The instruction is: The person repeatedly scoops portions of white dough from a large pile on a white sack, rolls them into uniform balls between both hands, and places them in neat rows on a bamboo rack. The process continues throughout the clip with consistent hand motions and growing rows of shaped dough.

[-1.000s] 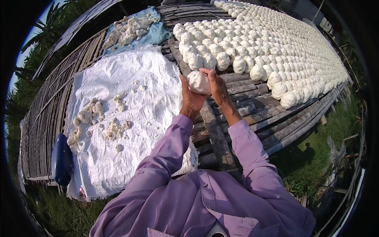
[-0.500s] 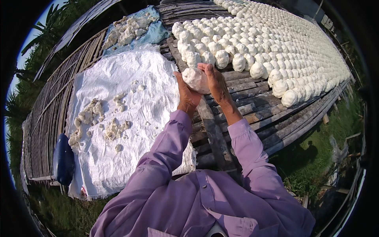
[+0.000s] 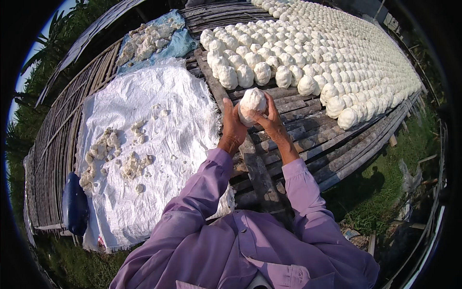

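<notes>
Between my two hands is a white lumpy ball [image 3: 252, 105], somewhat taller than wide, held above the slatted platform. My left hand [image 3: 233, 123] cups its left side and underside, with some fingers hidden behind it. My right hand [image 3: 272, 119] wraps the right side, its thumb lying across the lower front. Just beyond, rows of similar white balls [image 3: 262, 73] stand close together on the slats. A white woven sheet [image 3: 178, 125] with scattered pale crumbs and lumps [image 3: 134, 166] lies to my left.
Dark wooden slats [image 3: 288, 106] form the platform, crossed by a beam [image 3: 257, 164] near me. Blue netting [image 3: 182, 43] at the far left bears a heap of pale chunks [image 3: 149, 41]. A dark blue rounded object [image 3: 75, 204] sits at the sheet's left edge. Grass [image 3: 380, 188] borders the right.
The ball has turned more upright and come slightly lower and to the right. My right hand has shifted from its far side to its near right side, thumb now in front.
</notes>
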Tool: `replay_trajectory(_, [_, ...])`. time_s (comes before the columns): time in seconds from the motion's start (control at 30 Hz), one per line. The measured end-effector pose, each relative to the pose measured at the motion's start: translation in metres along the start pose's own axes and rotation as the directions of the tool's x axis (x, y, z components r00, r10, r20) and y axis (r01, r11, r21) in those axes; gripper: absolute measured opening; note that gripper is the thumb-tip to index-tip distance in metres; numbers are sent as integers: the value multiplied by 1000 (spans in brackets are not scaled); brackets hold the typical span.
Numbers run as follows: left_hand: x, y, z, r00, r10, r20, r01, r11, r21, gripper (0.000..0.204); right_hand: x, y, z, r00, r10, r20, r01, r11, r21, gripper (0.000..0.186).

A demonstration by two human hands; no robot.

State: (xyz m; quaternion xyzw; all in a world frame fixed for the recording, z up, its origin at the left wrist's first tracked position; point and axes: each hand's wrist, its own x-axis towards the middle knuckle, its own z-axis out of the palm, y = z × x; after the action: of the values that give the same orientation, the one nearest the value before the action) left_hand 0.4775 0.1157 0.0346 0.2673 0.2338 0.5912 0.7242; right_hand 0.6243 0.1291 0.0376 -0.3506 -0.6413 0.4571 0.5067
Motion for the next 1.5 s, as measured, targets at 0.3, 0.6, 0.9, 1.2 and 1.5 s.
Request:
replay_trajectory(0.3, [-69, 43, -31, 993, 4, -122, 22, 977, 211, 90, 28, 63, -106, 850, 289, -440, -145, 933, 330, 92])
replay_trajectory(0.6, [-208, 124, -120, 829, 395, -396, -153, 841, 519, 74, 123, 148, -166, 772, 152, -617, -587, 546, -599, 54])
replay_trajectory(0.9, [-352, 177, -217, 619, 702, -352, 395, 109, 912, 52, 131, 96, 73, 987, 125, -102, -148, 954, -260, 39])
replay_trajectory(1.2, [-447, 191, -267, 680, 603, -416, 674, -290, 680, 64, 63, 46, 459, 722, -80, 688, 339, 907, -251, 54])
replay_trajectory(1.5, [-458, 192, -265, 701, 640, -313, 562, -226, 796, 60, 137, 61, 704, 682, 106, 724, 505, 647, -571, 92])
